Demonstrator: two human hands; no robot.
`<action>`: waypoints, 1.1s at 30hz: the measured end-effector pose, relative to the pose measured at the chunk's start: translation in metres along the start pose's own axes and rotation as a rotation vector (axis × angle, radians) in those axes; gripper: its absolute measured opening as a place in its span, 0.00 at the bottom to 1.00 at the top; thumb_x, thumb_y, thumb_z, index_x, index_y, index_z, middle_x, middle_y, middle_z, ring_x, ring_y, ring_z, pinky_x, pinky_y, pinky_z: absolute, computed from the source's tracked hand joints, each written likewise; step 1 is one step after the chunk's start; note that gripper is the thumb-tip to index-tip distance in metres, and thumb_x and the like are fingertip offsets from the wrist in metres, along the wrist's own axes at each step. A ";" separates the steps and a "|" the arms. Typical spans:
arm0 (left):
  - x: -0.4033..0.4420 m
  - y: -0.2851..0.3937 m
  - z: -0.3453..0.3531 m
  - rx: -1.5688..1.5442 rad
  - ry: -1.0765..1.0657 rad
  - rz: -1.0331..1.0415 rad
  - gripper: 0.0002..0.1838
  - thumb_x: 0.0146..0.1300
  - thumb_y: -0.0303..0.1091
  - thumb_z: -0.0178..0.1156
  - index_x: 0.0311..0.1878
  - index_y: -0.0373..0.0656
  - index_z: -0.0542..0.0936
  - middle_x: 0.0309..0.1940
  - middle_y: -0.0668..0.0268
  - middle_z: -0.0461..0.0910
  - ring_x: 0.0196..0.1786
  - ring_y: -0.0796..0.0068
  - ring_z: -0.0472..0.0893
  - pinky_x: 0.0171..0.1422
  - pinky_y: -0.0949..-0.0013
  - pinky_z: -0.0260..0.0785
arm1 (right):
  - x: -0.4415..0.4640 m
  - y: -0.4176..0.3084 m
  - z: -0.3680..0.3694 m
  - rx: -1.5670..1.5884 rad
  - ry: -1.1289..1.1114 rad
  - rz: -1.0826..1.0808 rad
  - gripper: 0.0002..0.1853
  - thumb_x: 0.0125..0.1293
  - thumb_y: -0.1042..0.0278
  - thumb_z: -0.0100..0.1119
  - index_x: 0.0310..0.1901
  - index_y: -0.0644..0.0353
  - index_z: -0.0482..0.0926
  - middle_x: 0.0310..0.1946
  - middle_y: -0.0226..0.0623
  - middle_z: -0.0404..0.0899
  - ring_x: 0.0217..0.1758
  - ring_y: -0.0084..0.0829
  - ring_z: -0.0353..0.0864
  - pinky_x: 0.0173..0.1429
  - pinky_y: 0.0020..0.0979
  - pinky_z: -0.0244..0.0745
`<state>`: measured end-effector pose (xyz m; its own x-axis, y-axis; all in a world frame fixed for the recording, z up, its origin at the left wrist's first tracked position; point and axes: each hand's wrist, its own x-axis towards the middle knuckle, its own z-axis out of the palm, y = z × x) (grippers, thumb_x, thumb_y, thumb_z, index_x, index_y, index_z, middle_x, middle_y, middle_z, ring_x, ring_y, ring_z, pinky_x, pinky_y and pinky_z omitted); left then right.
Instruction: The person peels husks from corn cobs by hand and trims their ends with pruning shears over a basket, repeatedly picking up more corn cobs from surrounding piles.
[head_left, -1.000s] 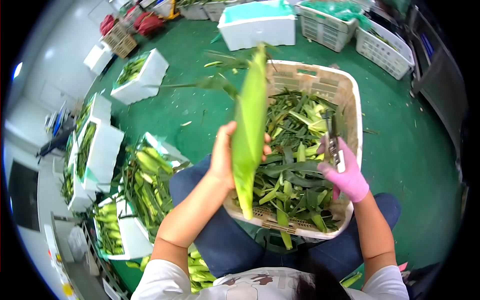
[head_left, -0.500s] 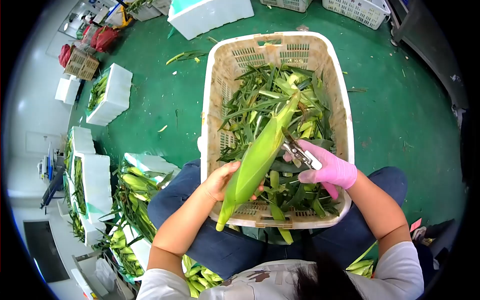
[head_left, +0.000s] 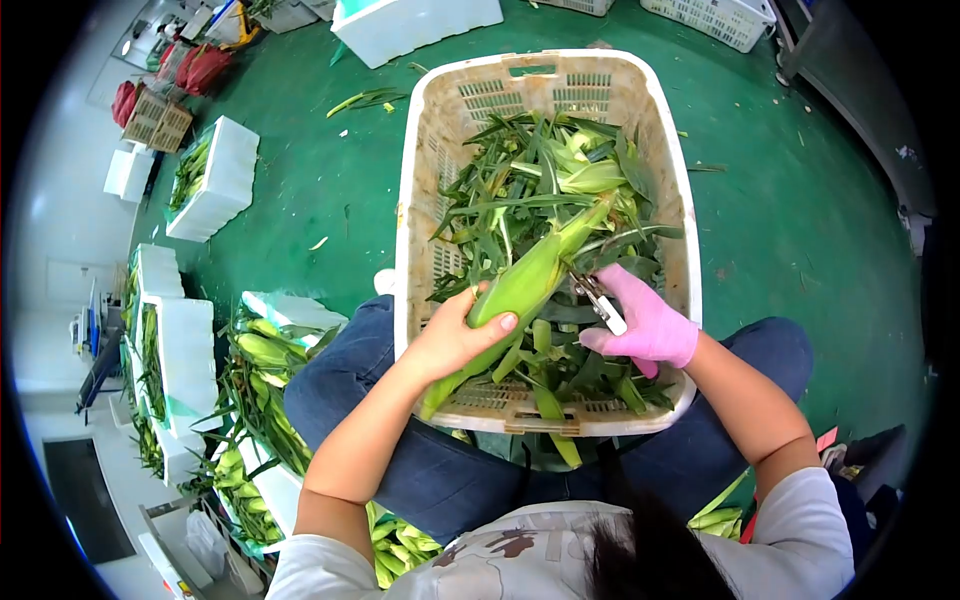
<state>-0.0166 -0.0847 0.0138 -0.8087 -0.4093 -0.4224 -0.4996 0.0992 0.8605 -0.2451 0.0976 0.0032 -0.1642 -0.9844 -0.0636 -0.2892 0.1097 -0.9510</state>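
Observation:
My bare left hand (head_left: 460, 338) wraps round the lower half of an ear of corn (head_left: 520, 290) in its green husk, with the thumb across the top. The ear slants over the basket, its tip toward the upper right. In a pink glove, my right hand (head_left: 650, 320) grips pruning shears (head_left: 600, 302) with metal jaws and a white handle. Those jaws are close beside the ear's right side; whether they touch it I cannot tell. Beneath both hands, a dirty white plastic basket (head_left: 408, 215) holds loose green husks and leaves (head_left: 490, 225).
To the left, foam boxes (head_left: 188, 350) hold unhusked corn (head_left: 265, 350). More corn (head_left: 400, 545) lies by my legs. Another foam box (head_left: 420, 28) and a white crate (head_left: 715, 22) stand farther off on the green floor (head_left: 320, 195). Leaf scraps (head_left: 365, 100) lie there.
My left thumb has come over the top of the ear, where the hand was cupped at its side and underneath. The ear has shifted slightly lower in the basket. The shears stay beside it.

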 end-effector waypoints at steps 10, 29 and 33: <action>-0.001 -0.019 -0.023 -0.600 -0.463 -0.285 0.44 0.58 0.71 0.63 0.56 0.35 0.77 0.40 0.53 0.82 0.37 0.61 0.85 0.39 0.61 0.80 | -0.013 -0.011 0.014 0.374 -0.071 0.262 0.10 0.57 0.65 0.66 0.36 0.60 0.77 0.27 0.30 0.78 0.31 0.21 0.78 0.39 0.27 0.74; 0.001 -0.031 0.000 -0.943 -0.917 -0.223 0.44 0.54 0.68 0.65 0.49 0.27 0.74 0.27 0.46 0.78 0.25 0.58 0.82 0.26 0.63 0.76 | -0.022 -0.040 -0.010 0.435 -0.487 0.128 0.40 0.55 0.59 0.73 0.66 0.65 0.66 0.52 0.42 0.74 0.54 0.32 0.76 0.59 0.31 0.73; -0.005 -0.025 0.014 -0.948 -1.033 -0.273 0.49 0.54 0.69 0.65 0.55 0.24 0.72 0.29 0.44 0.79 0.26 0.55 0.83 0.27 0.59 0.77 | -0.017 -0.036 -0.010 0.250 -0.413 -0.113 0.34 0.56 0.61 0.71 0.63 0.62 0.69 0.44 0.38 0.78 0.43 0.24 0.78 0.48 0.29 0.77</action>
<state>-0.0042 -0.0730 -0.0100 -0.7878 0.5569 -0.2630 -0.6139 -0.6757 0.4081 -0.2414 0.1116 0.0419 0.2573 -0.9661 -0.0223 -0.0401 0.0123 -0.9991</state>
